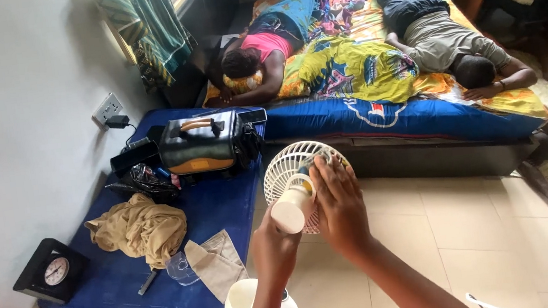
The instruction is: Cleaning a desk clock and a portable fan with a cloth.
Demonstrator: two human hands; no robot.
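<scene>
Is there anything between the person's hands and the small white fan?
Nothing visible. The left hand already grips the fan at its round rear housing, and the right hand lies flat against the grille. Both touch it directly.

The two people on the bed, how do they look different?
The person in the pink top lies by the window side, head resting on folded arms, with blue cloth over the legs. The person in the grey shirt lies on the other side, uncovered, one arm stretched toward the mattress edge, wearing dark trousers. Both lie face down on the same bed, heads toward the camera.
</scene>
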